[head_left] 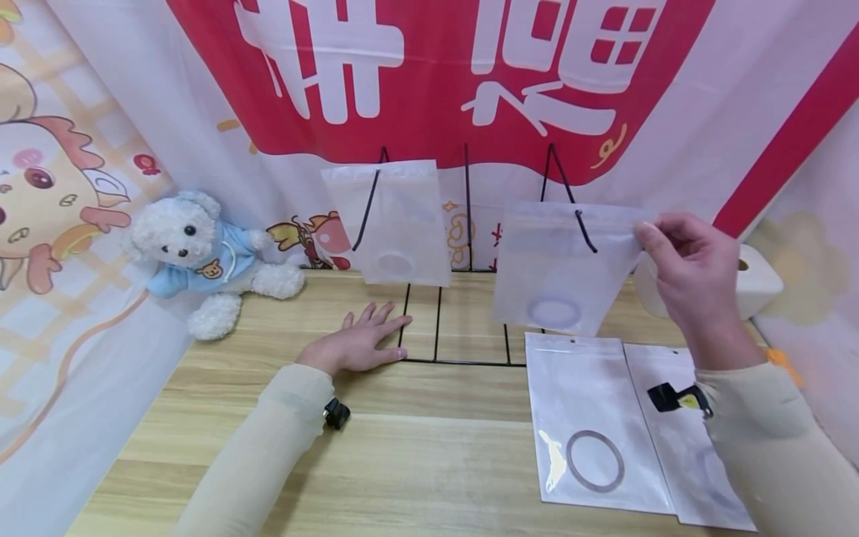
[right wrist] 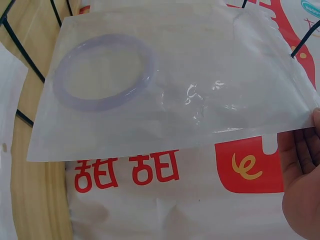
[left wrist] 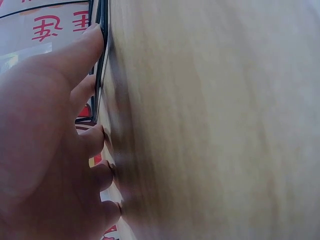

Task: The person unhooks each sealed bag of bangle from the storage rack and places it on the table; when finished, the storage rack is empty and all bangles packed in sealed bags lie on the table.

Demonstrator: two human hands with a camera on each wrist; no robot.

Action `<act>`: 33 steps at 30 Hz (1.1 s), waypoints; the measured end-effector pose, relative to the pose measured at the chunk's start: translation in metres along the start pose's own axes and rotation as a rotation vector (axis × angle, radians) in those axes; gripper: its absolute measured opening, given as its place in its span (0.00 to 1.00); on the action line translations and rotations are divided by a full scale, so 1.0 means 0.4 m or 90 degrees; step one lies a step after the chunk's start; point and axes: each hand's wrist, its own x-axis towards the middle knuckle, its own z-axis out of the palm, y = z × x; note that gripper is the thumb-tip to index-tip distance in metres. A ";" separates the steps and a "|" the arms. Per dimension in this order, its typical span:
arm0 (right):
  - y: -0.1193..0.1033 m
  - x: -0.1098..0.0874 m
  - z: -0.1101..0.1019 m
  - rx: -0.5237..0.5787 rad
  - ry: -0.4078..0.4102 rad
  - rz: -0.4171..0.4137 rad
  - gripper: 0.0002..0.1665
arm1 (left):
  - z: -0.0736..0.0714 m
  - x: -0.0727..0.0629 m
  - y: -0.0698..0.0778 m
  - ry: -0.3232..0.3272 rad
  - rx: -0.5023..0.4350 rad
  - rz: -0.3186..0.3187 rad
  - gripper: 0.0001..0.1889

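Note:
My right hand (head_left: 698, 261) pinches the upper right corner of a translucent zip bag (head_left: 570, 253) between thumb and fingers. This bag hangs from a hook (head_left: 585, 231) of a black wire rack (head_left: 467, 216). A pale purple bangle-like ring (right wrist: 102, 105) lies inside it, seen clearly in the right wrist view. My left hand (head_left: 362, 343) rests palm down on the wooden table, fingers spread, thumb and fingertips at the rack's wire base (head_left: 436, 328). On the rack's left hook hangs another zip bag (head_left: 403, 216) with a faint ring inside.
Two more zip bags lie flat at front right; the nearer-left bag (head_left: 577, 403) holds a greyish ring (head_left: 622, 470), and the other bag (head_left: 678, 418) is partly behind my right forearm. A white teddy bear (head_left: 194, 239) sits at left. A white box (head_left: 761, 280) stands behind my right hand.

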 end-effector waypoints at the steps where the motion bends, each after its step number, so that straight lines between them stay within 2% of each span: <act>1: -0.002 -0.003 0.000 -0.005 0.005 -0.001 0.20 | 0.000 0.000 0.000 0.001 0.001 0.000 0.38; 9: -0.006 -0.022 -0.006 -0.016 0.032 -0.034 0.16 | 0.002 0.004 0.001 -0.002 0.001 -0.009 0.38; 16: -0.008 -0.036 -0.009 -0.012 0.045 -0.034 0.16 | 0.004 0.003 -0.001 0.005 -0.015 -0.008 0.39; 21: -0.007 -0.042 -0.010 0.004 0.049 -0.043 0.14 | 0.004 0.004 0.006 0.007 0.003 -0.025 0.38; 28: -0.008 -0.049 -0.015 0.015 0.049 -0.022 0.15 | 0.012 0.010 0.004 0.019 0.022 -0.033 0.38; 33: -0.005 -0.053 -0.017 0.060 0.053 -0.019 0.14 | 0.011 0.010 0.005 0.021 0.012 -0.030 0.38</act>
